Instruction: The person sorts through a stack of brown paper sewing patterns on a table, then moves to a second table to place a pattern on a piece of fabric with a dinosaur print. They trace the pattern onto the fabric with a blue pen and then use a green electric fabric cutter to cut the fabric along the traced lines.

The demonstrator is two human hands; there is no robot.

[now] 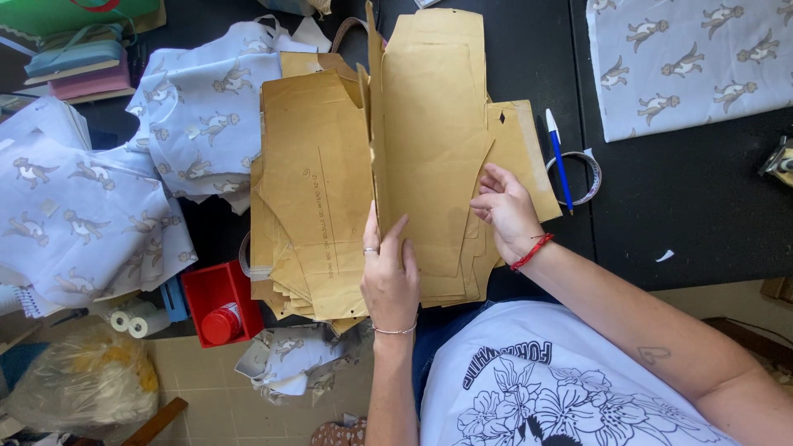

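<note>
Presently catalogued: one stack of tan kraft-paper pattern pieces (318, 198), flat, irregular in outline, piled on the black desk (686, 206) directly ahead of both hands.

Position of stack: its long axis runs away from the person, from the near desk edge toward the far side. The near end overhangs the edge slightly, above the person's lap.

Raised piece: one large tan paper pattern sheet (434, 132) stands lifted from the stack, turned up like a page along a line at its left edge, which rises just beyond the left hand.

Left hand (388, 272): resting at the near end of the stack, fingers pointing away and extended, thumb and forefinger pinching the lower edge of the raised sheet. A ring and a thin bracelet are visible.

Right hand (505, 211): on the right side of the raised sheet, fingers curled loosely against its surface; whether it grips or only steadies cannot be told. A red cord sits at the wrist.

Nearer hand: the left, which lies on the stack's axis; the right stands off to the side.

Adjacent items: pale-blue printed fabric pieces (198, 107) left of the left hand; blue-and-white pen (558, 157) and clear tape roll (578, 177) right of the right hand; red plastic box (219, 301) near-left of the left hand.
</note>
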